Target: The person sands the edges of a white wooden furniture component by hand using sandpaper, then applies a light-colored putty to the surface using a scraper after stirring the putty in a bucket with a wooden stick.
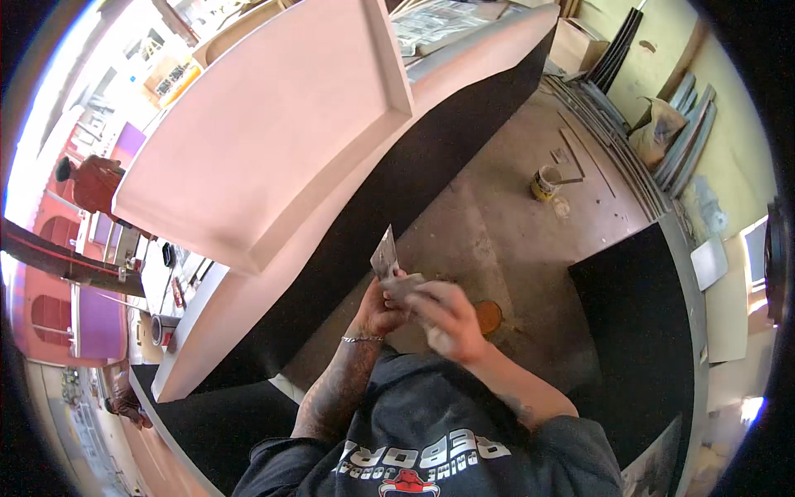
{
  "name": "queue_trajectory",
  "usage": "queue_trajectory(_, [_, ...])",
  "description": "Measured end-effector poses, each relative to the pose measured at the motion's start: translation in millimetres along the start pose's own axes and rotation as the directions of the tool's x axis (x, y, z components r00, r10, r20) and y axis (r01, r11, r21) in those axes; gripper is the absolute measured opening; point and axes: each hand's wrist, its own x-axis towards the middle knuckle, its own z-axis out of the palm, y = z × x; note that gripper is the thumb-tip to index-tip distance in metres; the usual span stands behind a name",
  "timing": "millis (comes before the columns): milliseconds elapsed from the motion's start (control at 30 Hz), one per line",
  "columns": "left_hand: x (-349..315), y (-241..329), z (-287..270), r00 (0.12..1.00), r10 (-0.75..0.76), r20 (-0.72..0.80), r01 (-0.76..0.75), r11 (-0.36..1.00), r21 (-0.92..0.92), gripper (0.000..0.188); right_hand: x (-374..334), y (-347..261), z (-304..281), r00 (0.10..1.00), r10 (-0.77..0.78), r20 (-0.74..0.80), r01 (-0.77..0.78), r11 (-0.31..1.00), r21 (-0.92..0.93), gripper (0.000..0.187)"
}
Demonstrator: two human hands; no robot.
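My left hand [383, 305], with a bracelet at its wrist, is closed around a flat, thin scraper blade [384, 255] that points up and away from me. My right hand [451, 319] is blurred by motion, its fingers curled and meeting the left hand at the scraper's lower end. A small greyish piece [403, 287] shows at the right fingertips; its kind is too smeared to tell. Just beyond both hands runs the black side [348, 224] of a large pale pink curved panel structure [257, 124]. Neither hand touches it.
An open tub [545, 183] stands on the concrete floor, and a round orange-brown lid [488, 316] lies nearer. Another black panel [638, 306] rises on the right. Long strips [609, 137] lie along the wall. A can [163, 330] stands at left; a person [95, 186] is beyond.
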Motion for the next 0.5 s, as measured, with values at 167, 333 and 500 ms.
queue_trajectory(167, [-17.3, -17.8, -6.4, 0.971, -0.167, -0.169, 0.129, 0.967, -0.218, 0.020, 11.3, 22.5, 25.2, 0.980, -0.200, 0.014, 0.194, 0.930, -0.311, 0.034])
queue_trajectory(333, [-24.1, -19.4, 9.9, 0.985, 0.156, -0.072, -0.116, 0.913, 0.392, 0.027, 25.3, 153.5, 11.4, 0.859, 0.469, -0.206, -0.495, 0.863, -0.098, 0.021])
queue_trajectory(500, [-18.4, 8.4, -19.3, 0.747, 0.654, -0.123, -0.506, 0.678, 0.534, 0.015, 31.9, 103.2, 5.3, 0.723, 0.687, -0.071, -0.689, 0.710, -0.144, 0.026])
